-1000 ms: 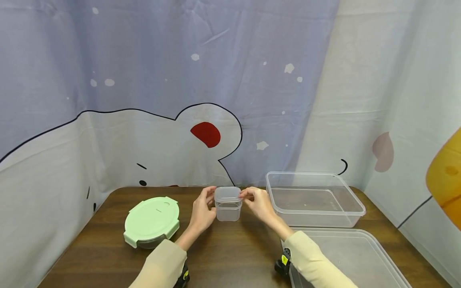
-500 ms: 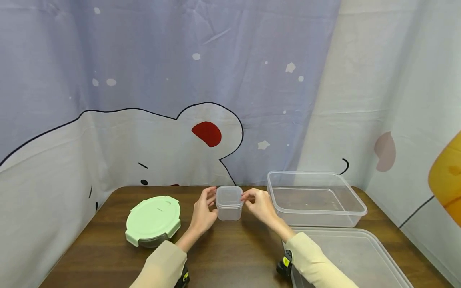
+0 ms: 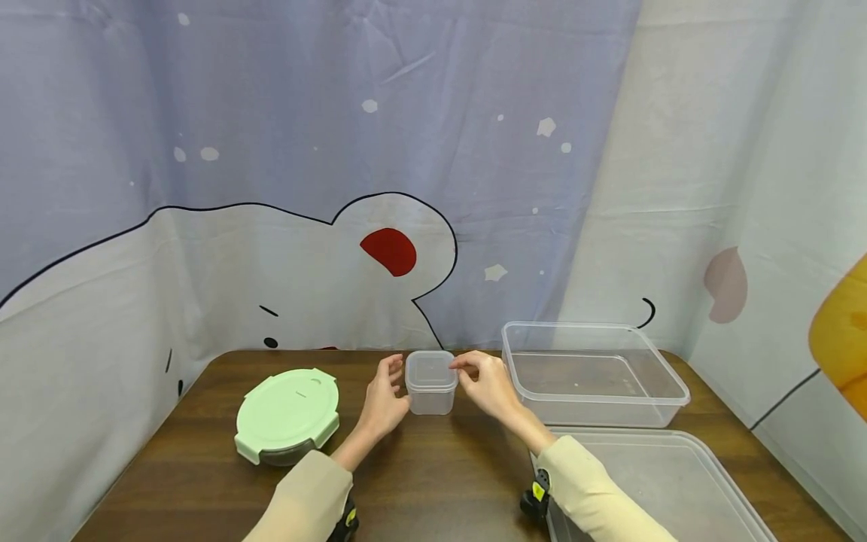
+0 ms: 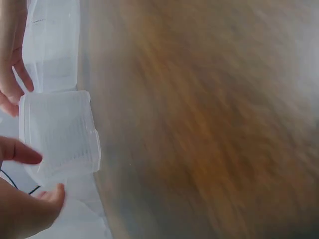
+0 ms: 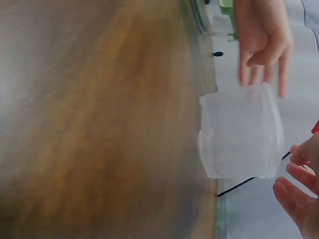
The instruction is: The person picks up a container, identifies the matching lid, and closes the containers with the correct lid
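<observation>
Small clear tub (image 3: pixel 431 382): standing upright with its lid on, at the far middle of the brown table (image 3: pixel 433 482), between both hands.
Left hand (image 3: pixel 382 399): hovering just beside the tub's left wall, fingers loosely spread and gripping nothing; whether a fingertip is touching the wall cannot be told.
Right hand (image 3: pixel 489 384): resting at the tub's right top edge, fingers (image 3: pixel 463 363) curling onto the lid rim; a true pinch is not showing clearly.
Green round container (image 3: pixel 287 414): sitting lidded to the left, near the left hand but apart from it.
Large clear bin (image 3: pixel 667 403): standing open to the right, just beside the right hand and crowding that side.
Flat clear lid (image 3: pixel 677 482): lying at the near right, its lower corner being cut off by the frame.
Cartoon curtain (image 3: pixel 305 188): hanging close behind the table's far edge.
Wrist views: blurring heavily; the tub (image 4: pixel 59 137) (image 5: pixel 240 132) is showing as a pale block.
Open room: bare wood is lying in front of the tub, between the sleeves.
</observation>
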Available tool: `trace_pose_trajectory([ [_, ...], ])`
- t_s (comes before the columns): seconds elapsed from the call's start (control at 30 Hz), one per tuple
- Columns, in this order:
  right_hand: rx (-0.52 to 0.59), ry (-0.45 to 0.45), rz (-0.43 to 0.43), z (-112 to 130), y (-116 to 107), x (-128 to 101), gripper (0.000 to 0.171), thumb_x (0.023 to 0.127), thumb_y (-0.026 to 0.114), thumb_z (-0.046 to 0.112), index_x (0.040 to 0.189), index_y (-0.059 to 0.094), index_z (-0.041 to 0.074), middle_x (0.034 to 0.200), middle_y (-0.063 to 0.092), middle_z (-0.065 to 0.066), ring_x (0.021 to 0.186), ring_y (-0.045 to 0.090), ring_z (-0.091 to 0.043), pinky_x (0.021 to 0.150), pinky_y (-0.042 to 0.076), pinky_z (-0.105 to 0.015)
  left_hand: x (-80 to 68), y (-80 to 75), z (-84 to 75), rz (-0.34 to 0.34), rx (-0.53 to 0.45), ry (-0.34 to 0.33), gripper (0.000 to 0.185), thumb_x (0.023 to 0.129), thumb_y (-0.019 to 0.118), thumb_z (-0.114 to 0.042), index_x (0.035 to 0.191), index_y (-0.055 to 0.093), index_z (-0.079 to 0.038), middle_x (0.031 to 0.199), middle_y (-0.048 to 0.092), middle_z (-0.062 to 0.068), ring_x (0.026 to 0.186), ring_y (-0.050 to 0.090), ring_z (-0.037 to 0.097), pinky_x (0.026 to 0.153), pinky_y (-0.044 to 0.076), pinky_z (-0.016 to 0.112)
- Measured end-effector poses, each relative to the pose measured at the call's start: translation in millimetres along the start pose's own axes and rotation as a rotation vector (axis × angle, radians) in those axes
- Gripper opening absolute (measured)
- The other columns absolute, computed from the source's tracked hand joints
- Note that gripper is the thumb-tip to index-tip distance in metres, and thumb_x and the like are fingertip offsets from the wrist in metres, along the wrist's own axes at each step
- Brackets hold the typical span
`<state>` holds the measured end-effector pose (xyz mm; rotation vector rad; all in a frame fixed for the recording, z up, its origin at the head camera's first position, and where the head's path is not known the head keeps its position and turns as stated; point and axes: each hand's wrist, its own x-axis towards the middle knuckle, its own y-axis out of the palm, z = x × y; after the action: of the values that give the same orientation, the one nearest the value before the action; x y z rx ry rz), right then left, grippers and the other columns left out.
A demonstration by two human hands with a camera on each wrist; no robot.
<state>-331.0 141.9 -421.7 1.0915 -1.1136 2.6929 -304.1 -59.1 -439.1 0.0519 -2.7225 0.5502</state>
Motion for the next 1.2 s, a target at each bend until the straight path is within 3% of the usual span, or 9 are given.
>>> trace_pose_trajectory([
  [0.1, 0.007, -0.008, 0.007, 2, -1, 6, 0.016, 0.081, 0.066, 0.001, 0.092, 0.075, 0.008, 0.094, 0.074, -0.004, 0.078, 0.067, -0.013, 0.069, 0.056, -0.025, 2.5, 2.0, -1.3, 0.069, 0.033, -0.114, 0.079, 0.067, 0.064, 0.008, 0.139, 0.031, 0.01, 0.139, 0.042, 0.035, 0.129, 0.044, 0.047, 0.105, 0.041, 0.055],
  [0.17, 0.015, -0.01, 0.042, 4, -2, 10, 0.017, 0.085, 0.066, 0.006, 0.099, 0.074, 0.008, 0.1, 0.073, -0.006, 0.088, 0.069, -0.018, 0.077, 0.056, -0.031, 4.5, 3.1, -2.1, 0.115, 0.038, -0.182, 0.088, 0.066, 0.069, 0.004, 0.142, 0.026, 0.011, 0.141, 0.04, 0.035, 0.131, 0.041, 0.048, 0.108, 0.038, 0.056],
  [0.33, -0.019, -0.035, 0.193, 9, -3, 18, 0.029, 0.093, 0.061, 0.019, 0.12, 0.067, 0.011, 0.122, 0.067, -0.008, 0.118, 0.06, -0.026, 0.099, 0.048, -0.045, 9.0, 6.2, 0.0, 0.182, -0.023, -0.252, 0.1, 0.065, 0.079, -0.002, 0.145, 0.02, 0.011, 0.141, 0.042, 0.033, 0.131, 0.041, 0.048, 0.108, 0.035, 0.059],
  [0.53, -0.139, -0.139, 0.392, 15, 3, 24, 0.041, 0.099, 0.052, 0.03, 0.136, 0.055, 0.012, 0.14, 0.054, -0.007, 0.136, 0.044, -0.025, 0.113, 0.036, -0.045, 10.5, 9.6, 6.0, 0.219, -0.056, -0.224, 0.103, 0.062, 0.085, -0.001, 0.144, 0.023, 0.009, 0.135, 0.049, 0.027, 0.122, 0.05, 0.042, 0.104, 0.041, 0.055],
  [0.7, -0.179, -0.178, 0.493, 17, 6, 30, 0.045, 0.1, 0.049, 0.03, 0.14, 0.051, 0.009, 0.146, 0.048, -0.009, 0.141, 0.038, -0.026, 0.117, 0.03, -0.043, 13.5, 12.6, 10.1, 0.256, -0.088, -0.188, 0.102, 0.063, 0.085, 0.002, 0.144, 0.023, 0.008, 0.135, 0.046, 0.028, 0.121, 0.049, 0.042, 0.104, 0.041, 0.054],
  [1.03, -0.209, -0.198, 0.552, 13, 11, 31, 0.045, 0.101, 0.047, 0.032, 0.141, 0.049, 0.011, 0.149, 0.045, -0.007, 0.142, 0.035, -0.028, 0.118, 0.028, -0.043, 17.1, 14.8, 19.1, 0.223, -0.075, -0.213, 0.096, 0.064, 0.086, -0.002, 0.141, 0.03, 0.006, 0.133, 0.05, 0.025, 0.119, 0.052, 0.038, 0.099, 0.046, 0.05],
  [1.2, -0.23, -0.227, 0.558, 11, 9, 29, 0.044, 0.101, 0.046, 0.032, 0.141, 0.05, 0.012, 0.148, 0.046, -0.006, 0.142, 0.035, -0.027, 0.118, 0.028, -0.044, 17.1, 14.9, 21.5, 0.229, -0.057, -0.189, 0.094, 0.064, 0.087, -0.003, 0.138, 0.031, 0.007, 0.132, 0.051, 0.026, 0.118, 0.054, 0.039, 0.098, 0.047, 0.05],
])
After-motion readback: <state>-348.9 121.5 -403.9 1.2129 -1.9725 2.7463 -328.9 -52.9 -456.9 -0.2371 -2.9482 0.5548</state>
